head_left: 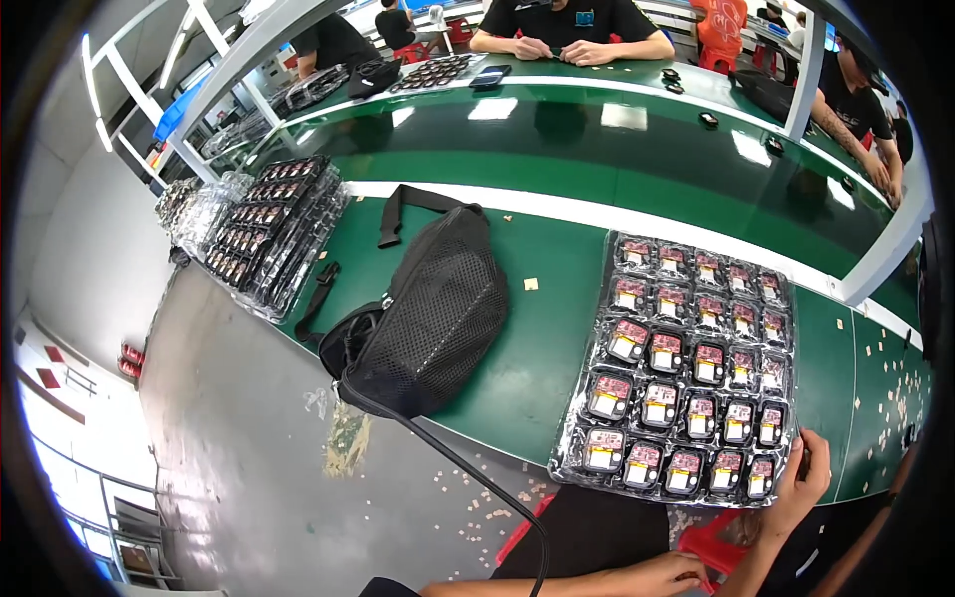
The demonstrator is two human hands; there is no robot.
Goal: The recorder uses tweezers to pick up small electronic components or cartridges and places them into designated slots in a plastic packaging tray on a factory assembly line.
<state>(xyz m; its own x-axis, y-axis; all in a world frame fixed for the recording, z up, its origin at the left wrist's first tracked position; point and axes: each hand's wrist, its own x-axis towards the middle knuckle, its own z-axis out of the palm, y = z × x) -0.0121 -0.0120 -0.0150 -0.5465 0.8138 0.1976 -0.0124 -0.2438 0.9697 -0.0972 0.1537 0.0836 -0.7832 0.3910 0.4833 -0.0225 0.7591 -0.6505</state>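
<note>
A clear plastic tray (587, 430) sits near the right front edge of the green table, its pockets filled with rows of small black packs with pink and white labels. At its lower right corner my right hand (808, 476) has the edge of the tray between thumb and bent fingers. My left hand (668, 573) rests low over my lap, below the tray and apart from it. Its fingers are loosely curled, and nothing shows in them. Left of the tray lies a black mesh bag (438, 308) with straps and a dark cable running down toward me.
Stacked filled trays (269, 229) stand at the table's left end. A white-edged green conveyor (557, 134) runs behind, with a metal frame post (870, 254) on the right. Small tan paper squares (890, 403) are scattered on the table. Co-workers sit across, and another person's arm (875, 532) is close right.
</note>
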